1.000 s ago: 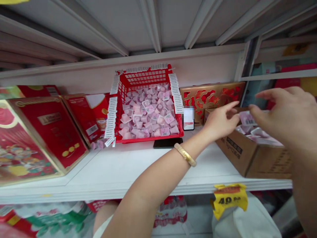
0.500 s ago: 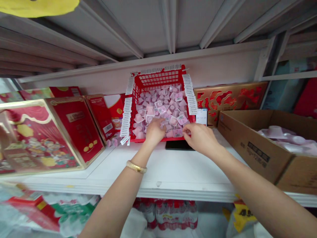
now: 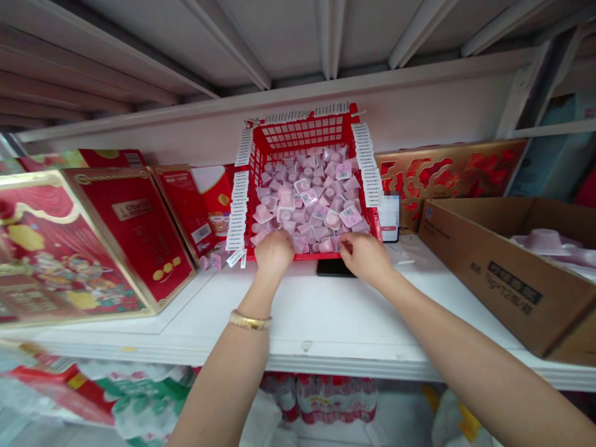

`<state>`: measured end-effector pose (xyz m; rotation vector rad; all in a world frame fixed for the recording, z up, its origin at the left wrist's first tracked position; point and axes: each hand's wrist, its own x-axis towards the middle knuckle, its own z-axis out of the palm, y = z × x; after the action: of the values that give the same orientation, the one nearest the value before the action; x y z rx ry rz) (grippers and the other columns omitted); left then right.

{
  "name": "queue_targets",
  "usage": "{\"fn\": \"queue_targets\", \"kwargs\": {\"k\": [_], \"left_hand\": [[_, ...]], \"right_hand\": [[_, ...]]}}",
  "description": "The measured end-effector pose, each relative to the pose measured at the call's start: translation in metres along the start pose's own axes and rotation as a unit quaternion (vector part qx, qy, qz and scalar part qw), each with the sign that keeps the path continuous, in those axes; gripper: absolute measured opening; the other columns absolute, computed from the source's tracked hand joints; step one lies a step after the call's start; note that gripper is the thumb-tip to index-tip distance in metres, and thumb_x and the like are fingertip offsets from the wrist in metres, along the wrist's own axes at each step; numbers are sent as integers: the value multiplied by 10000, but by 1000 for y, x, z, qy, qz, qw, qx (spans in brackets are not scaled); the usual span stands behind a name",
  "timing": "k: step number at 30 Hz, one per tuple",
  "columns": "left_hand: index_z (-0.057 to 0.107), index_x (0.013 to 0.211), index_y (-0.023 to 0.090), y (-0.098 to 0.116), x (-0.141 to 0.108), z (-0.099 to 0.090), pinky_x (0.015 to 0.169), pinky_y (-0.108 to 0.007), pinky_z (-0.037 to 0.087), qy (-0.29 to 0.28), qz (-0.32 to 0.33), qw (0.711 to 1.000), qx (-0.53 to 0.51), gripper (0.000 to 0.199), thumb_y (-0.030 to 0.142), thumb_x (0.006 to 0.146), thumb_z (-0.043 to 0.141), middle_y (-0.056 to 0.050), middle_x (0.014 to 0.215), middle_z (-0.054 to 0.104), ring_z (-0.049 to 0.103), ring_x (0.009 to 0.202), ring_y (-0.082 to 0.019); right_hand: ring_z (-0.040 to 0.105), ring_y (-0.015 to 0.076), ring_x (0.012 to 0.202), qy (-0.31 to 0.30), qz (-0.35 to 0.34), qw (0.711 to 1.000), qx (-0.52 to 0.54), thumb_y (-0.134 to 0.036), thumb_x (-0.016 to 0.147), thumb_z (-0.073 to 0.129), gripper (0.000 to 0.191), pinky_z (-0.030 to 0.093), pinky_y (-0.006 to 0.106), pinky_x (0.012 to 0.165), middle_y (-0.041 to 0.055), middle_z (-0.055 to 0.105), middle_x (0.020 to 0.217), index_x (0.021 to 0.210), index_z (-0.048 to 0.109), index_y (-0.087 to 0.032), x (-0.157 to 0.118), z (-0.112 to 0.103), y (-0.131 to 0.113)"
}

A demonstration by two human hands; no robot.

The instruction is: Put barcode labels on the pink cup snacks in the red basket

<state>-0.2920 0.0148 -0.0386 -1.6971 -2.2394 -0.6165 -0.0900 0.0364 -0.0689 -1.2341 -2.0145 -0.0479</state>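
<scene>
A red plastic basket (image 3: 305, 128) stands on the white shelf, full of small pink-lilac cups (image 3: 321, 186) with sealed lids. Several cups bear barcode stickers. Rows of white printed labels (image 3: 367, 164) stick along its rim. At the front left of the rim my left hand (image 3: 274, 253) is closed, a gold bangle on its wrist. My right hand (image 3: 366, 254) is at the front right corner, thumb and fingers pinched together beside the nearest cups. What lies inside either hand is hidden.
Red and gold gift boxes (image 3: 135, 236) stand on the left. An open cardboard box (image 3: 493, 273) with more cups is on the right. A phone (image 3: 390, 217) leans beside the basket; a dark flat object (image 3: 333, 268) lies at its front. Bottle packs (image 3: 335, 397) sit below.
My left hand has drawn back from among the cups to the front rim and closed. My right hand stays pinched near the front right corner. The view has shifted slightly.
</scene>
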Motion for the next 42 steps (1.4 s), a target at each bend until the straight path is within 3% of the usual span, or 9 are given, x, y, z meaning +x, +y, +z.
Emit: {"fn": "queue_targets", "kwargs": {"k": [3,8,12,16,27,32,36,40,42], "left_hand": [[722,964,181,7,-8,0,761,-334,515,71,69,992,-83,266,237,917,466,-121,997,750,703,953,-285],[717,951,179,23,-20,12,781,-284,505,152,230,935,-223,215,186,918,504,-99,973,733,686,906,-209],[721,907,190,27,-24,23,774,-273,527,179,335,874,-303,185,206,924,537,-80,898,724,678,858,-174],[709,863,183,29,-23,30,771,-280,549,228,378,814,-377,94,183,877,616,-70,891,722,681,841,-161],[696,911,174,30,-20,41,824,-328,577,155,291,817,-473,209,234,725,768,-108,1010,689,664,972,-215],[670,1068,160,31,-19,48,945,-329,551,62,262,778,-568,334,155,734,677,-124,1164,671,671,1057,-200],[685,1076,155,35,-20,40,986,-317,520,23,225,766,-601,378,112,701,682,-116,1178,686,674,1059,-189],[737,903,163,33,-33,20,868,-264,525,33,98,789,-606,257,82,660,730,-70,999,727,677,928,-170],[726,801,150,24,-45,10,781,-245,520,7,7,763,-647,116,95,699,724,-47,857,718,661,803,-144]], "right_hand": [[693,226,809,6,-3,1000,31,-278,873,569,165,481,314,718,78,761,889,925,715,-224,-1,1,-3],[692,237,830,32,-1,991,128,-439,815,673,339,503,337,744,89,751,939,1055,688,-200,-2,4,-8],[669,221,753,63,18,982,178,-336,773,688,233,503,330,694,82,737,872,946,678,-180,1,8,-4],[700,204,757,97,39,954,280,-224,715,698,342,538,317,697,50,754,903,1053,646,-212,4,16,4],[701,213,767,104,8,941,322,-175,637,722,412,572,354,745,30,748,909,1035,630,-228,1,25,8],[705,213,844,103,-30,937,332,-206,665,713,503,584,353,762,72,730,1022,1155,598,-217,2,23,10],[693,214,826,119,-37,943,310,-256,710,703,374,582,362,742,86,713,1010,1073,627,-207,4,25,13],[674,209,772,136,-24,944,300,-319,710,733,299,573,365,709,82,694,974,971,632,-210,6,28,17],[666,209,760,142,-20,944,296,-345,707,744,305,567,361,692,79,688,955,955,626,-211,7,28,19]]}}
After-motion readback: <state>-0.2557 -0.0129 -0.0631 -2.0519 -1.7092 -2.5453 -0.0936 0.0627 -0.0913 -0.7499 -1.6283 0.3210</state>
